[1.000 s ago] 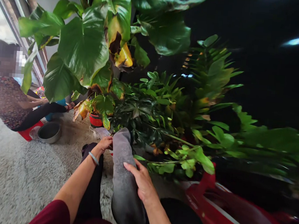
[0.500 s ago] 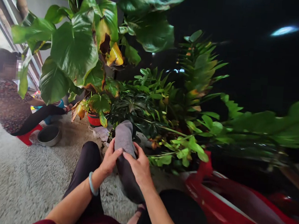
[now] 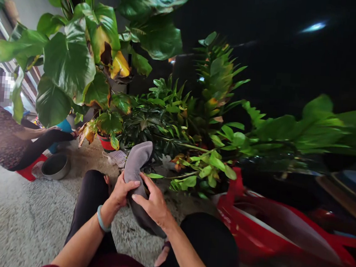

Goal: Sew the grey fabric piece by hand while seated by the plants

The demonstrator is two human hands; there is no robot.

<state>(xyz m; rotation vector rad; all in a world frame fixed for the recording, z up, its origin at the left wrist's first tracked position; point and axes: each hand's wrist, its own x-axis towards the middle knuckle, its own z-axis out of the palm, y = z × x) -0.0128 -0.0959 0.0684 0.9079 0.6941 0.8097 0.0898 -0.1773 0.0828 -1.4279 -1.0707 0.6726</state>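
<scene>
Between my knees I hold up a long grey sock (image 3: 136, 169), its upper end bent over to the right and its lower part darker. My left hand (image 3: 123, 191) is closed round its left side, the thumb lying across the front. My right hand (image 3: 152, 203) grips the right side, thumb in front and fingers partly hidden at the edge. The two thumbs are close together, the left slightly above the right. The sock's dark lower end hangs down behind my right wrist.
Large potted plants (image 3: 69, 63) stand ahead, leaves reaching near my hands. A red bag (image 3: 268, 235) is open at right. At left a person (image 3: 2, 132) sits on a red stool (image 3: 31, 168) beside a grey basin (image 3: 55, 166). Underfoot is rough concrete (image 3: 32, 220).
The sock's upper end has bent over to the right. My hands have shifted slightly down the sock, and the right thumb has moved below the left. The view has turned right.
</scene>
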